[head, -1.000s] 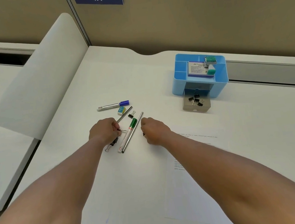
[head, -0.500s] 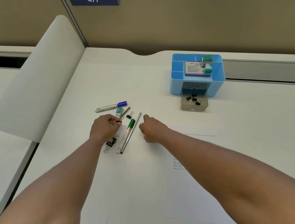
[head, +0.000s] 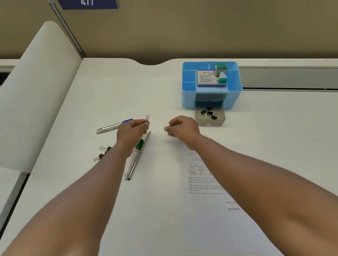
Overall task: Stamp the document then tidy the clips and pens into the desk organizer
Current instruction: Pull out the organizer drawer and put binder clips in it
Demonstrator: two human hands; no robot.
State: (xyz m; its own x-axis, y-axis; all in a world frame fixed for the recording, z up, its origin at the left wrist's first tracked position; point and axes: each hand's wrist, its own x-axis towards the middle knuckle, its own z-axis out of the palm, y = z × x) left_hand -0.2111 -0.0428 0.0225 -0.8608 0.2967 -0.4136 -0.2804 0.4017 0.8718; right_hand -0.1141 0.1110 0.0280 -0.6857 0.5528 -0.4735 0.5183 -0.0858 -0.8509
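Observation:
My left hand (head: pixel 132 133) pinches a small binder clip (head: pixel 147 117) whose wire loops stick up past my fingertips. My right hand (head: pixel 181 127) is closed on another small dark clip, mostly hidden, left of the open grey drawer (head: pixel 210 121) that holds several black clips. The blue desk organizer (head: pixel 210 85) stands behind the drawer, with a card box and a green stamp (head: pixel 221 72) on top. A green-capped marker (head: pixel 136 154) and a metal pen (head: pixel 139 156) lie under my left wrist. A blue-capped marker (head: pixel 112 127) lies further left. Two clips (head: pixel 102 152) rest left of my forearm. The printed document (head: pixel 207 178) lies under my right arm.
A white curved divider (head: pixel 26 106) rises along the desk's left edge. A beige partition wall (head: pixel 194 26) with a "477" sign runs behind the desk. A grey cable slot (head: pixel 295 79) sits right of the organizer.
Both hands have lifted off the cluster of pens and moved away from me and to the right, each carrying a clip. The small eraser is hidden behind my left hand.

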